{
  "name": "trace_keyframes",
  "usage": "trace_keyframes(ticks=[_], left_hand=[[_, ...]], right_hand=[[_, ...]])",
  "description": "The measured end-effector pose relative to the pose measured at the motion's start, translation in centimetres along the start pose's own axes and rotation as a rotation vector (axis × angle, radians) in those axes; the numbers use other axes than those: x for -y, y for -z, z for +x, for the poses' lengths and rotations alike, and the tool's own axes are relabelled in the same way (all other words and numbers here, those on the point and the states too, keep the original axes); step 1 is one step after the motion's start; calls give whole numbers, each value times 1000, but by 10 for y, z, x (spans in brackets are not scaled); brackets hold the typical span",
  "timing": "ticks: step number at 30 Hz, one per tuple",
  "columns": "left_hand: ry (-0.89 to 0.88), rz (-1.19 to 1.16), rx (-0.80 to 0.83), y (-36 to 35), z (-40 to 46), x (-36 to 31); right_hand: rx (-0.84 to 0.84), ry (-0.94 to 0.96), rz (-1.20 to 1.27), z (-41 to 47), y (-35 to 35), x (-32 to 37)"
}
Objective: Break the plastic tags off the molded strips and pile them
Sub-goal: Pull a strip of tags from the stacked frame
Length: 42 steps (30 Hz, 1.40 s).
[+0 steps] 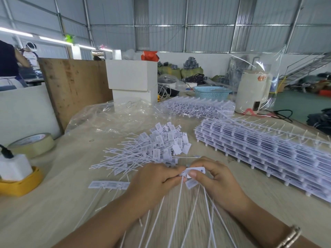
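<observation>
Here the wooden table (53, 203) is taking up most of the room in front of the person, and along its right side a tall stack of molded strips (265, 158) is lying untouched, with a second stack (197, 106) sitting farther back beside a blue basket (212, 93) and a white appliance (252, 92) under clear plastic. A crumpled clear plastic sheet (107, 117) is spreading over the far left of the table, in front of white boxes (131, 76). In the middle, just beyond the hands, a pile of loose tags (155, 147) is lying with its thin tails fanning out to the left. A roll of tape (32, 144) is resting at the left edge, near a yellow holder (21, 183). Closer in, a short strip of joined tags (108, 185) is lying flat just left of the left hand (154, 181). That hand is curling its fingers and pinching one end of a molded strip (192, 173), while the right hand (216, 179) is pinching the other end between thumb and bent fingers, so the strip is sitting between the two sets of fingertips, held just above the table, its long white tails hanging down toward the person between the forearms. A bracelet (290, 237) is showing on the right wrist.
</observation>
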State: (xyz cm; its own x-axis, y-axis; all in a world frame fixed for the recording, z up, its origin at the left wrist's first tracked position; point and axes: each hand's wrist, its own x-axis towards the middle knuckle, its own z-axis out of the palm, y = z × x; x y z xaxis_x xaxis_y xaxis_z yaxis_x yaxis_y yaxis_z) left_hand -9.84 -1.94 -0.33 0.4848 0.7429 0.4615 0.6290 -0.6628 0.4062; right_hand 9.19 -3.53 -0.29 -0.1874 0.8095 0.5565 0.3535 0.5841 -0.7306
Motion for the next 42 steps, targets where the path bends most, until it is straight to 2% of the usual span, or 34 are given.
trace_keyframes(ticks=[7, 10, 12, 21, 25, 28, 33, 39, 42], left_hand=[[7, -139, -21, 0, -1, -2], [122, -399, -91, 0, 3, -4], [180, -463, -102, 3, 3, 0], [73, 113, -38, 6, 0, -5], [64, 179, -77, 4, 1, -19], [32, 202, -100, 3, 1, -23], [4, 195, -90, -1, 2, -26], [-27, 219, -46, 10, -3, -20], [-25, 242, -14, 14, -5, -16]], right_hand=[[-13, 31, 36, 0, 0, -5], [-56, 52, 39, 0, 1, -6], [-85, 12, 101, -1, 6, -7], [-27, -284, -228, 4, -1, -11], [-16, -274, -374, 4, -5, -11], [-60, -194, -328, 1, -5, -3], [100, -121, -385, -2, -18, 7], [-46, -228, -148, 3, -9, -4], [-82, -253, -119, 4, -10, -6]])
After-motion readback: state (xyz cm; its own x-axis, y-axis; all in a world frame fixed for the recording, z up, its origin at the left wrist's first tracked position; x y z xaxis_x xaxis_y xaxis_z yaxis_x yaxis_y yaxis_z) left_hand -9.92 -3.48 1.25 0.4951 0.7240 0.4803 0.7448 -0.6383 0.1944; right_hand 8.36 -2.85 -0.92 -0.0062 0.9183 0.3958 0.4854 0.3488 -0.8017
